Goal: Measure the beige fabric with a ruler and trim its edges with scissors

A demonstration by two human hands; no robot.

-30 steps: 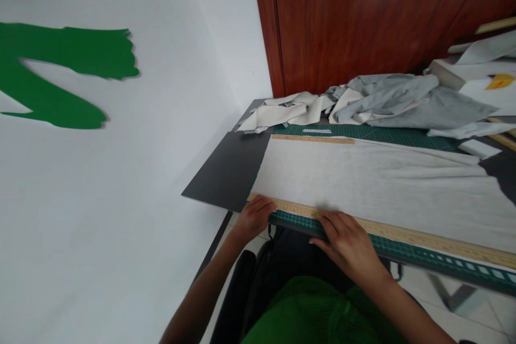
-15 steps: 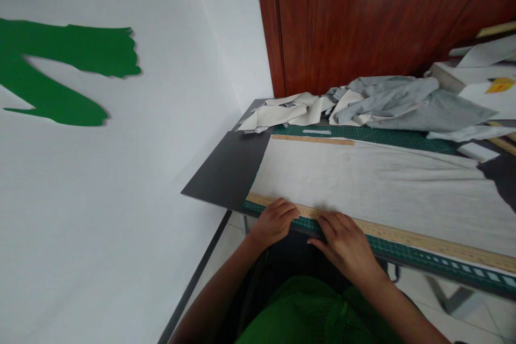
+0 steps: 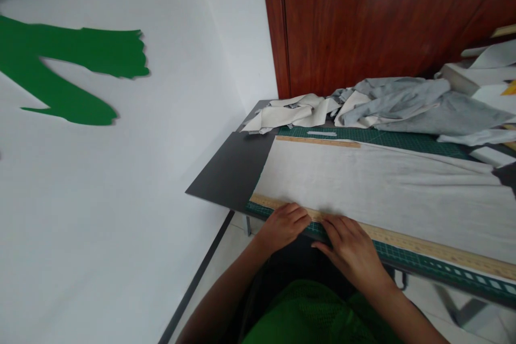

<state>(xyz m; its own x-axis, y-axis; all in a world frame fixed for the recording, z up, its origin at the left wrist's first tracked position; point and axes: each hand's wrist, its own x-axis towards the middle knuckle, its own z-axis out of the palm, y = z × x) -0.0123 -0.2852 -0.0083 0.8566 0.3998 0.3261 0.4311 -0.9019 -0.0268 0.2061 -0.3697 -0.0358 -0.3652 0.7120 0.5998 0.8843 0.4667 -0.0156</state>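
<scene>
A long wooden ruler (image 3: 423,245) lies along the front edge of a pale fabric sheet (image 3: 338,172), on a green cutting mat (image 3: 407,256). My left hand (image 3: 284,224) is closed at the ruler's near edge, fingers curled together; whatever they may hold is hidden. Just to its right, my right hand (image 3: 352,244) rests its fingertips on the ruler, with the thumb apart at the table's front edge. A shorter wooden ruler (image 3: 318,141) lies along the sheet's far edge.
Crumpled white fabric pieces (image 3: 296,111) and grey cloth (image 3: 427,102) are heaped along the back. A white box (image 3: 459,78) stands at the back right. The dark table (image 3: 229,169) reaches the white wall (image 3: 181,91) on the left.
My left hand has slid right along the ruler, closer to my right hand. The right hand keeps its place on the ruler, and the whole view has shifted slightly.
</scene>
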